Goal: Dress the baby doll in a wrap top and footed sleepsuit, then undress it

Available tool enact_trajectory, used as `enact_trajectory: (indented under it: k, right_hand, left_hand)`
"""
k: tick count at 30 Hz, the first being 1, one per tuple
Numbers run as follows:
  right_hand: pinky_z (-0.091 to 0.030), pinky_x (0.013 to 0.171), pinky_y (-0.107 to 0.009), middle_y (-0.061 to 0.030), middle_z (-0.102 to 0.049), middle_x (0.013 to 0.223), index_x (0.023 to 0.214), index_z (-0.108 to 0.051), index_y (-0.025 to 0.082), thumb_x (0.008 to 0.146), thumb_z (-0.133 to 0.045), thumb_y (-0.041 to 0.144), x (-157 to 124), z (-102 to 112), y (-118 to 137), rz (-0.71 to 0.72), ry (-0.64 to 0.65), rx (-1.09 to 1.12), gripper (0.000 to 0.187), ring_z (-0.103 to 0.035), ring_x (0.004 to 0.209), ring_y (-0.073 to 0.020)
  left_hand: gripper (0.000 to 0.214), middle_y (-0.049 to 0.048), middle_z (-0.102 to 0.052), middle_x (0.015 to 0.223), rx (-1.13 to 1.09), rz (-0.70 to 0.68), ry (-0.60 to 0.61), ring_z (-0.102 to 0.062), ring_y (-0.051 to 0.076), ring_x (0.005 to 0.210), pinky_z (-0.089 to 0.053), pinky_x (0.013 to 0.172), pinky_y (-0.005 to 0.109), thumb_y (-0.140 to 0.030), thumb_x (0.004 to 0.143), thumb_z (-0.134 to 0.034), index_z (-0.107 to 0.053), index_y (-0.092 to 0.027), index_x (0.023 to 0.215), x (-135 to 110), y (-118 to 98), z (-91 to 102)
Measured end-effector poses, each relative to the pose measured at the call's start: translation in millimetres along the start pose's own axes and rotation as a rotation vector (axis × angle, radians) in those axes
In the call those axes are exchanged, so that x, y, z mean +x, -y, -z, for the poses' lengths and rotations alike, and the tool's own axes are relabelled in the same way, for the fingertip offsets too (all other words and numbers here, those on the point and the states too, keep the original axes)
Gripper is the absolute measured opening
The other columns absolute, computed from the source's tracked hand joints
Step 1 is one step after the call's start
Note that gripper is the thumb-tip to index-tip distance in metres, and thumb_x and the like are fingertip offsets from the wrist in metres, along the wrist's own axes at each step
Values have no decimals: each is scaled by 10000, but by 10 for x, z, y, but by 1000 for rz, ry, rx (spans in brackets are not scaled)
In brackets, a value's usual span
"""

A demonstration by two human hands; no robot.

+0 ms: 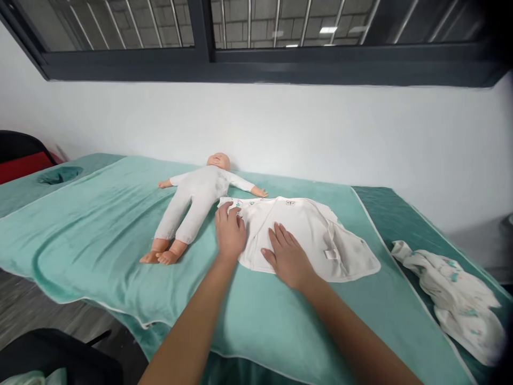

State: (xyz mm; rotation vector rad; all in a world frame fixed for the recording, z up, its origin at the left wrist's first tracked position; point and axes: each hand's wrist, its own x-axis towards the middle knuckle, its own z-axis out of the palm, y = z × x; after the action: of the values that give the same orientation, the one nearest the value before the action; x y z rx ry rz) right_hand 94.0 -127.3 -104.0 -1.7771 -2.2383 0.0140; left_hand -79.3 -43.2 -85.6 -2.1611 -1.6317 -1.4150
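A baby doll (196, 200) in a white bodysuit lies on its back on a teal towel (100, 230), head toward the wall. Beside it on the right, a white baby garment (308, 230) with small prints is spread flat. My left hand (230, 231) rests on the garment's left edge, next to the doll's leg, fingers curled down onto the cloth. My right hand (286, 256) lies flat on the garment's lower part with fingers stretched out.
A crumpled patterned cloth (452, 294) lies at the right on the darker green table cover (401, 219). A white wall and a dark-framed window run behind. A dark chair with a red part (24, 160) stands at the far left; floor shows at lower left.
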Motion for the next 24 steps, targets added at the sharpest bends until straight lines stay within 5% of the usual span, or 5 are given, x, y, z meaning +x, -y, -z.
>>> enact_trajectory:
  k: [12,15,18,21,24]
  right_hand:
    - [-291,1204,-463,-64,-218,1627,1558,-276,227,973,-441,496,-1095,386,204,186,173,352,665,-226,1498,-252]
    - [-406,1129,-426,-56,-422,1544,1495,-403,270,947,-486,491,-1038,544,-152,9,135,563,596,-417,1410,-230]
    - [-432,1076,-457,-72,-547,1438,1354,-550,269,913,-510,507,-812,644,-761,-265,-165,604,503,-541,1286,-264]
    - [-450,1012,-458,-134,-609,1330,1302,-572,179,890,-489,484,-655,625,-1429,-503,-422,468,520,-601,1162,-287]
    - [-427,989,-472,-216,-626,1244,1242,-601,74,818,-546,530,-698,515,-1865,-617,-409,211,625,-569,1163,-344]
  left_hand:
    - [204,46,-661,856,-28,-478,365,-576,214,868,-437,818,376,-104,876,-475,-627,-185,985,-732,-420,427]
    - [214,34,-659,805,-13,-433,368,-574,202,802,-421,771,366,-92,865,-468,-635,-192,956,-750,-403,394]
    - [220,29,-660,785,2,-397,367,-574,193,776,-409,745,355,-80,860,-460,-636,-198,921,-730,-376,343]
    - [215,30,-660,773,23,-393,376,-580,195,779,-404,745,355,-81,862,-461,-636,-198,907,-726,-366,320]
    - [224,28,-654,750,39,-427,378,-573,193,757,-394,730,353,-74,860,-459,-642,-202,884,-730,-366,314]
